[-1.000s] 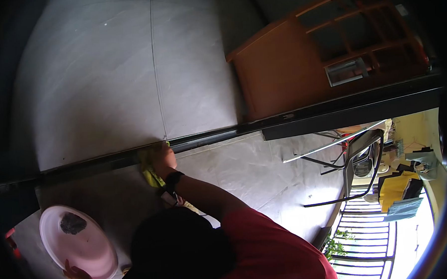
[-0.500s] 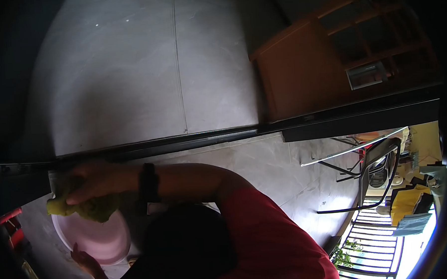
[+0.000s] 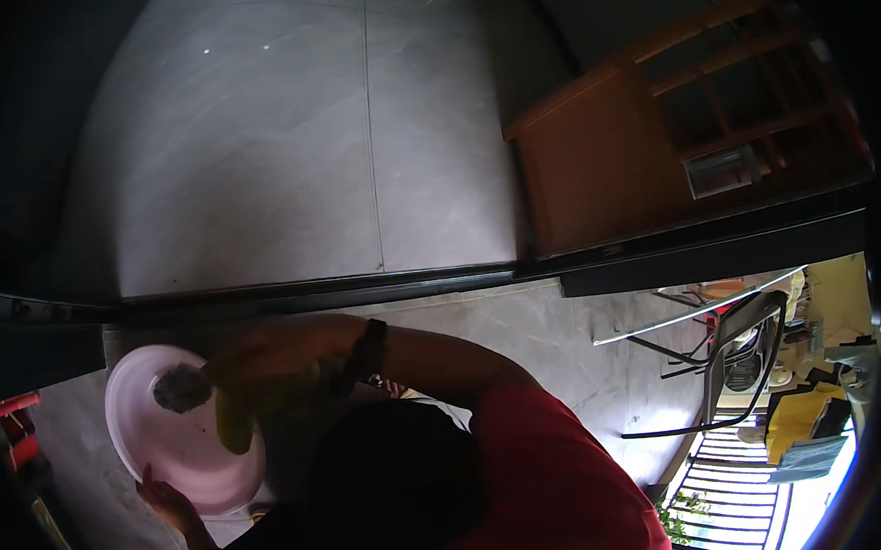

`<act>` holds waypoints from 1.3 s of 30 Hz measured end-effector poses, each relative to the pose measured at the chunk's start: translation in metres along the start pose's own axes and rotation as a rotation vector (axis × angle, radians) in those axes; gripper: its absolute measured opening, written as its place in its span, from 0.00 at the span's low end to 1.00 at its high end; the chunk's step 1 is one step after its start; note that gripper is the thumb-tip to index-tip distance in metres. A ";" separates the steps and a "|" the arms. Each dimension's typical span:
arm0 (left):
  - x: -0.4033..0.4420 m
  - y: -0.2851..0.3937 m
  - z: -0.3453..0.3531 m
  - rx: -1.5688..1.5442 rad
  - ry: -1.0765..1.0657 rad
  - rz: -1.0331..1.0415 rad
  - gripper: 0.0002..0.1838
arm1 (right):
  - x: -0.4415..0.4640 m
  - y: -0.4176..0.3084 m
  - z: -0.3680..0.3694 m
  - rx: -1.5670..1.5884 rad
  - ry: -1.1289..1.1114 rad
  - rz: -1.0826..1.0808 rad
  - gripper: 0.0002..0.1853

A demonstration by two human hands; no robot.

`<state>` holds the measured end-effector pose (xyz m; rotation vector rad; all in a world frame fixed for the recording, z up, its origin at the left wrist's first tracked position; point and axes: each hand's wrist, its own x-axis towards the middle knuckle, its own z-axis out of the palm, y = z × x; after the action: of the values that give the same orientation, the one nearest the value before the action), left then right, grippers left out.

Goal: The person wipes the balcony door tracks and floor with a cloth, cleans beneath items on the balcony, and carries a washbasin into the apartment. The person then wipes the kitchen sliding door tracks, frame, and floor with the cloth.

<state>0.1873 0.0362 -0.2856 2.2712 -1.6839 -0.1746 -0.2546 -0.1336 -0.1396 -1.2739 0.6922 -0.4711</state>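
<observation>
A pale pink basin [image 3: 137,426] sits on the tiled floor at the lower left. My left hand [image 3: 170,503] is closed on its near lower rim. A dark grey, fuzzy clump [image 3: 181,388] lies inside the basin, its kind unclear. My right hand [image 3: 267,353], deep in shadow and partly blurred, is closed on a limp yellow-green cloth [image 3: 235,422] that hangs over the basin's right side. There is a dark band on the right wrist. A large dark shape and a red sleeve [image 3: 526,438] hide much of the lower middle.
A black door track [image 3: 323,280] crosses the grey floor [image 3: 259,165]. A brown wooden cabinet [image 3: 593,170] stands at the upper right. Folding chairs [image 3: 748,345], a railing [image 3: 720,484] and hanging clothes [image 3: 806,421] are at the right. Something red [image 3: 17,431] is at the far left.
My right hand has moved right with the yellow-green cloth, off the basin's upper part. The dark grey clump now shows in the basin. My left hand stays at the rim.
</observation>
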 end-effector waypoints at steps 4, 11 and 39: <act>0.002 0.012 -0.006 -0.037 -0.034 -0.060 0.18 | -0.079 0.007 -0.043 -0.190 0.173 0.287 0.20; 0.002 0.017 -0.009 -0.094 -0.030 -0.037 0.17 | -0.261 0.045 -0.067 0.274 0.998 0.380 0.21; 0.008 0.020 -0.006 0.010 -0.064 -0.047 0.17 | -0.124 0.185 -0.025 -0.802 1.042 0.724 0.24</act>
<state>0.1735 0.0243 -0.2725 2.3376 -1.6665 -0.2525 -0.3703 -0.0229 -0.2962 -1.3168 2.2966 -0.2107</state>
